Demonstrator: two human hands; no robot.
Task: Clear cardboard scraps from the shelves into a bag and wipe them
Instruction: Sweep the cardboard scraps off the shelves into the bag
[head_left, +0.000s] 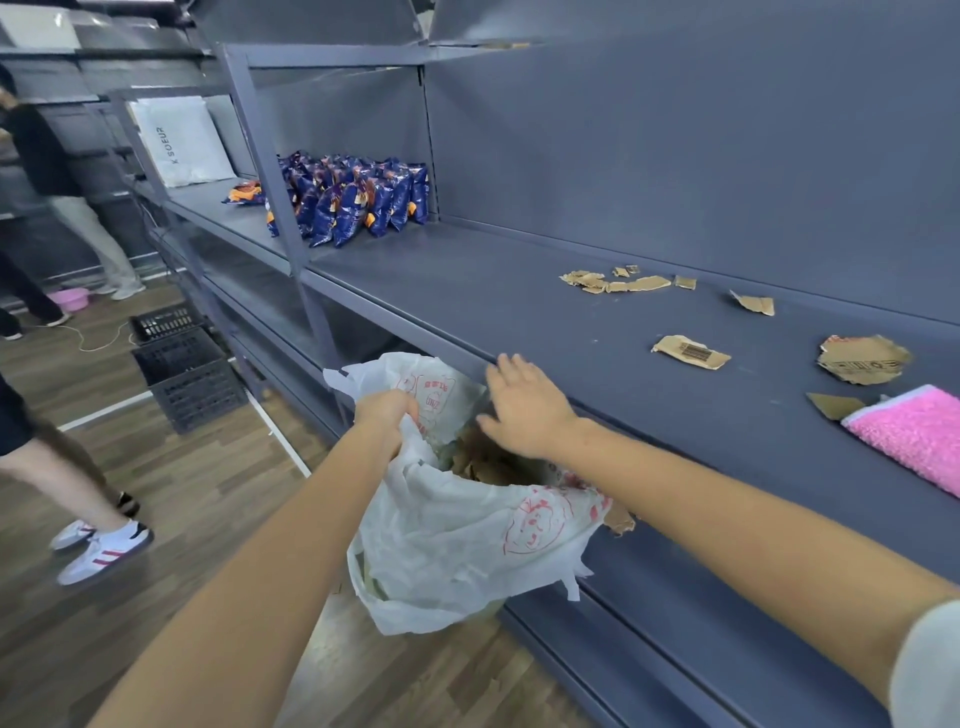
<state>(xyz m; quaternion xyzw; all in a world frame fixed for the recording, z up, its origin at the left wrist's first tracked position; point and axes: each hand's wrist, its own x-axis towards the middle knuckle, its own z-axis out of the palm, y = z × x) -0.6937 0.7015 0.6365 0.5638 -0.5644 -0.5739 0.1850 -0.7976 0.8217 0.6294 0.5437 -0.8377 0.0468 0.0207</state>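
My left hand (385, 415) grips the rim of a white plastic bag (467, 551) with red print, held just below the front edge of the grey shelf (519, 296). Brown cardboard pieces (488, 462) lie inside the bag. My right hand (524, 405) hovers over the bag's mouth with fingers spread, holding nothing. Several cardboard scraps lie on the shelf: a cluster (623, 281) at the back, one scrap (753, 302) further right, a barcode piece (691, 353), a round torn piece (862, 359) and a small one (834, 405). A pink cloth (914, 436) lies at the right.
Blue snack packets (358, 200) stand on the shelf to the left, past a grey upright (270, 171). A white bag (179, 140) leans further back. Black plastic crates (187, 369) sit on the wooden floor. People stand at the left (78, 519).
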